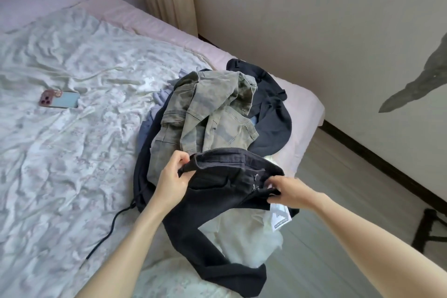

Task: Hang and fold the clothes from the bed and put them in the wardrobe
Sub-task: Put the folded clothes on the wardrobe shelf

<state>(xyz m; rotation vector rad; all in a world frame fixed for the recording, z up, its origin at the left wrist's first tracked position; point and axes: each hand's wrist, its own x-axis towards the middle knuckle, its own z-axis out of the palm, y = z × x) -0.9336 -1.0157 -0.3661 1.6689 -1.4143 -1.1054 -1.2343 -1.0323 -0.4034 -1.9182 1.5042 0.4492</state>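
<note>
A pair of black jeans (pixel 217 203) is lifted over the bed's near corner, its legs trailing down toward me. My left hand (pixel 173 178) pinches the left end of the waistband. My right hand (pixel 287 190) grips the waistband's right side by the fly. Behind them a pile of clothes lies on the bed (pixel 60 152): grey-green camouflage trousers (pixel 208 113) on top, a dark navy garment (pixel 271 113) to the right, bluish fabric (pixel 154 104) at the left. A white garment (pixel 251 237) with a label lies under the jeans.
A phone (pixel 60 99) lies on the crumpled floral sheet at the left, with a white cable beside it. A black cable (pixel 108 232) runs off the bed's near edge. The wall and wooden floor (pixel 338 225) are to the right; a dark stool leg (pixel 428 227) stands there.
</note>
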